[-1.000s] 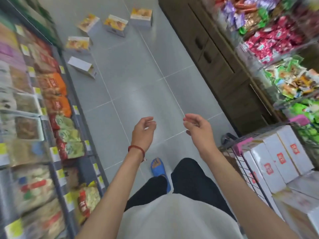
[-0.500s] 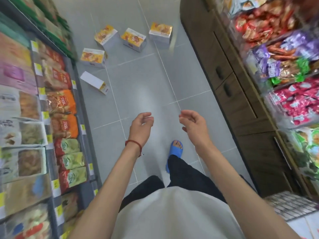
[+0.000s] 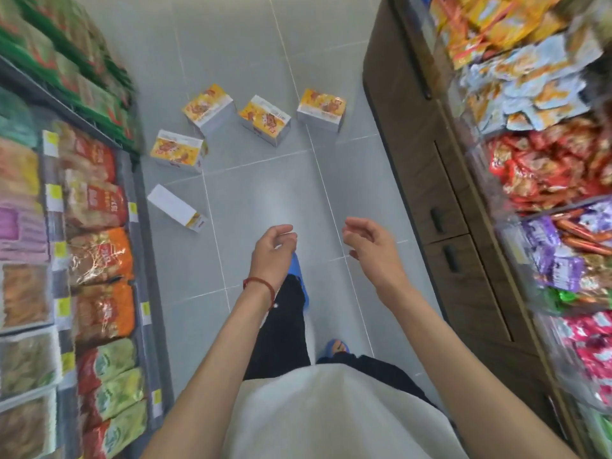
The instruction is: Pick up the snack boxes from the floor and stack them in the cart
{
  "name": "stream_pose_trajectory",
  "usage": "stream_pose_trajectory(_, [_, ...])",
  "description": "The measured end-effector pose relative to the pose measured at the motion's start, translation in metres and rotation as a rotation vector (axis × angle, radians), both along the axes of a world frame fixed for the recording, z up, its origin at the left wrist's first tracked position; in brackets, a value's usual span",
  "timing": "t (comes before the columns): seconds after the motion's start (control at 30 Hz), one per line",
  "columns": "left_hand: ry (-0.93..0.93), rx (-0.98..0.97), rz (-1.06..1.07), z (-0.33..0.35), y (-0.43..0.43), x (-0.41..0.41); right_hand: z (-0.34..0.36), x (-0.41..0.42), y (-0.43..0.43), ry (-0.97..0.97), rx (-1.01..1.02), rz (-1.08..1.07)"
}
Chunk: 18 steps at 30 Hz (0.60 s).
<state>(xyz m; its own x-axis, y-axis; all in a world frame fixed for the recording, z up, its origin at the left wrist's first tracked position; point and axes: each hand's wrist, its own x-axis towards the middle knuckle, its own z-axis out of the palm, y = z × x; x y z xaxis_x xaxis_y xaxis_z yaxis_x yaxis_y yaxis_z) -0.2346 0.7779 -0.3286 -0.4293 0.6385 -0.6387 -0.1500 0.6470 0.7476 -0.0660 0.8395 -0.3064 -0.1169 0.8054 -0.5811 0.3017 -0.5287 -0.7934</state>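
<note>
Steps on up the aisle since a second ago, closing on the snack boxes (image 3: 265,124): five, all on the floor (image 3: 251,193) ahead, now larger in view. Leaves the cart behind: seen at lower right a second ago, out of view now. Keeps left hand (image 3: 273,251) and right hand (image 3: 371,246) raised side by side in front of the body as before, fingers loosely curled, narrow, holding nothing. Puts the white-sided box (image 3: 177,208) nearest, ahead-left of the left hand, just beside the base of the shelf rack (image 3: 96,260). Shows four yellow-topped boxes further on, one near the rack, three in a loose row across the aisle, rightmost near the wooden cabinet (image 3: 440,180). Plants one blue slipper (image 3: 298,265) forward beneath the left hand. Means pick-up not started yet: nothing touched, nothing lifted, apart from every box. Likely needs another step and a crouch before any grasp, probably of the white-sided box first. Means a carry back too, with the cart somewhere behind, so stacking only after a turn around
</note>
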Motion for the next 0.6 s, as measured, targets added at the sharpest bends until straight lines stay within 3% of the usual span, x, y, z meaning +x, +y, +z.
stream_pose_trajectory(0.3, [0.037,-0.026,-0.103,0.005,0.167,-0.085,0.01,-0.075,0.159,-0.006,-0.014,-0.08])
stream_pose_trajectory(0.6, [0.034,-0.091,-0.086,-0.007,0.322,-0.114,-0.012,-0.104,0.324,0.021,-0.069,-0.072])
